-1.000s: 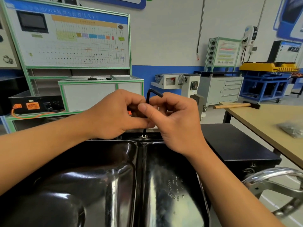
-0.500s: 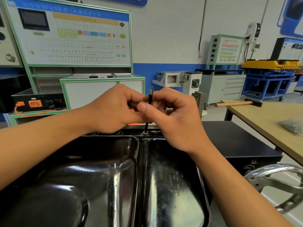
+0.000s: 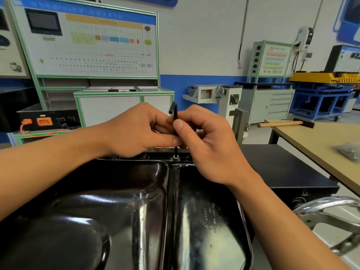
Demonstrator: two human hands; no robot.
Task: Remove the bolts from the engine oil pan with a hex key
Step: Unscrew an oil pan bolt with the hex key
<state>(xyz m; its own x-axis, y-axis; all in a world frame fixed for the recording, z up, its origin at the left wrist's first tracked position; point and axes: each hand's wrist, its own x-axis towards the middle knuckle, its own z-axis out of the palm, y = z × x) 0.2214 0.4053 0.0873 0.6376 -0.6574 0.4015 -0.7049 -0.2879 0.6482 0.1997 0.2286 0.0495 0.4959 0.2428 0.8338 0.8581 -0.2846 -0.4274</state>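
Hex key [image 3: 174,115] stands upright: long leg down w/ tip seated in a bolt [image 3: 176,157] on the far rim of the oil pan [image 3: 124,207], short leg up top, angled toward the left. Both grips are closed on the shaft. The left hand [image 3: 136,131] pinches it from the left w/ thumb & fingertips; the right hand [image 3: 212,149] pinches from the right, thumb pressed on the front. Holding the shaft, not the short leg, suggests the bolt's prob loose enough to spin. Twirling btw fingers is quicker than levering, & a two-handed pinch keeps the key vertical so the tip won't slip out of the socket. Bolt head sits low at the rim, so not out yet afaict. Something dark just left of it on the rim, maybe another bolt, can't tell. Off right, a wooden surface [image 3: 311,145] carries a hammer [image 3: 280,124], well apart from the work, prob not needed for this step.
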